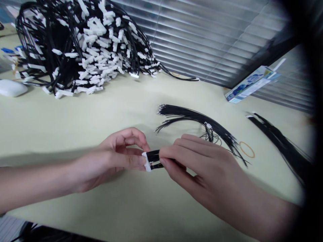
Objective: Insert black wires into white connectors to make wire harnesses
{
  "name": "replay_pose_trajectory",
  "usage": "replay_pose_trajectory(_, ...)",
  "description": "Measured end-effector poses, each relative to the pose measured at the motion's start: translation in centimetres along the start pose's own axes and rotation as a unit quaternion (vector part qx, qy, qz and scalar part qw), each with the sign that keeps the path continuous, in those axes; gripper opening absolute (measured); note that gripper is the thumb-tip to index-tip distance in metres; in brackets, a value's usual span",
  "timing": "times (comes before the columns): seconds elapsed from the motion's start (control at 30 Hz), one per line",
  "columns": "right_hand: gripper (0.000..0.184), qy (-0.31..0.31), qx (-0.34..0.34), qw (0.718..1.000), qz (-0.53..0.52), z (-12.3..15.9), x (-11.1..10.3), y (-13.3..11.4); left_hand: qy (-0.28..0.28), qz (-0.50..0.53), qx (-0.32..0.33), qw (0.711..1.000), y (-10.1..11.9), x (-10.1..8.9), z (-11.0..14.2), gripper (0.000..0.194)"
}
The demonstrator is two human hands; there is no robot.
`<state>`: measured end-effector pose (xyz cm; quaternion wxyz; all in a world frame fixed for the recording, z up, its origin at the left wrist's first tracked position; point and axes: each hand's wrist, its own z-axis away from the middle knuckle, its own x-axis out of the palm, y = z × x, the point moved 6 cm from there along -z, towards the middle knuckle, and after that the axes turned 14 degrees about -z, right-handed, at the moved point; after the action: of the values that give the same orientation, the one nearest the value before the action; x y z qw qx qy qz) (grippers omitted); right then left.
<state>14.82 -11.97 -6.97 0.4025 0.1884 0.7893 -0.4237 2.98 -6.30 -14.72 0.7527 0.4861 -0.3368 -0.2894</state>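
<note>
Between thumb and fingers, my left hand (123, 153) grips a white plastic connector (146, 162). Several black wires (154, 156) run out of the connector's right side, split into an upper group and a lower one. My right hand (202, 164) pinches these wires a short way from the connector; its palm hides where they continue. Just beyond the right hand lies a curved bundle of loose black wires (194, 114) with bare metal tips. A small white connector (208, 125) with thin coiled wires rests against that bundle.
A big heap of black cables with white connectors (101, 60) fills the back left, beside a white computer mouse (12, 88). At the right are a rubber band (247, 149), another black wire bundle (277, 141) and a blue-white box (252, 84). Blinds (196, 37) stand behind the table (75, 124).
</note>
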Motion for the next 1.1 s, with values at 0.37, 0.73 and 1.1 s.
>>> replay_pose_trajectory(0.37,0.02,-0.047,-0.023,0.997,0.057,0.2,0.0,-0.1,0.006,0.019,-0.002,1.0,0.0,-0.2,-0.1,0.022)
replay_pose_trajectory(0.73,0.019,-0.087,-0.04,0.995,0.012,0.9,0.1,0.1,-0.013,0.012,-0.005,1.0,0.3,-0.1,0.0,0.024)
replay_pose_trajectory(1.1,0.015,-0.076,-0.075,0.994,0.027,0.9,-0.2,-0.8,-0.033,0.017,0.005,0.999,0.3,-0.1,0.1,0.027)
